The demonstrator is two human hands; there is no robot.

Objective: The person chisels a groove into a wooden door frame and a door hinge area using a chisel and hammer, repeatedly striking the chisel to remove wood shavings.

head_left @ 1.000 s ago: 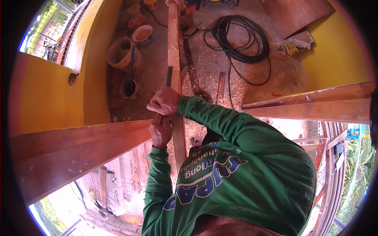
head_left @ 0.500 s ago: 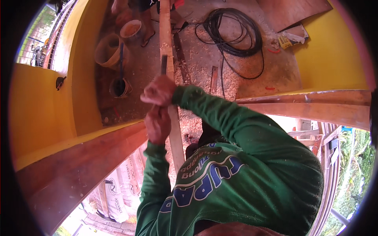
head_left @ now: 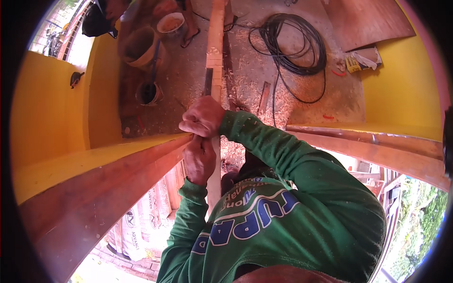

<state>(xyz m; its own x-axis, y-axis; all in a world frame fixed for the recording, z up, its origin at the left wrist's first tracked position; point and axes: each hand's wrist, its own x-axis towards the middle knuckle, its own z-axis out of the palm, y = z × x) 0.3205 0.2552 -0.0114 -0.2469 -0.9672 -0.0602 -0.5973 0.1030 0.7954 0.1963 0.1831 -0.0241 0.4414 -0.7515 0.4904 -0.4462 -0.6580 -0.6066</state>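
Observation:
A narrow wooden plank [head_left: 214,49] runs away from me through the middle of the view. Along its left side lies a dark, flat bar-like tool [head_left: 208,81], its far end sticking out beyond my right hand [head_left: 204,115]. That hand is closed round the tool, knuckles up. Just nearer to me, my left hand [head_left: 199,160] is also closed, right behind the right one and in line with it. The tool's rear part is mostly hidden in my fists, so its exact kind cannot be made out. Both arms wear green sleeves.
Wood shavings [head_left: 245,89] cover the floor. A coil of black cable [head_left: 295,45] lies at the far right. Buckets [head_left: 150,93] stand at the far left near another person's foot [head_left: 190,38]. Yellow walls with brown wooden ledges [head_left: 118,181] flank me; filled sacks [head_left: 137,226] lie outside.
My view has shifted, so the plank, cable and buckets sit farther right in it. Both hands stay closed and close together at the tool. A dark bag and a person show at the far left.

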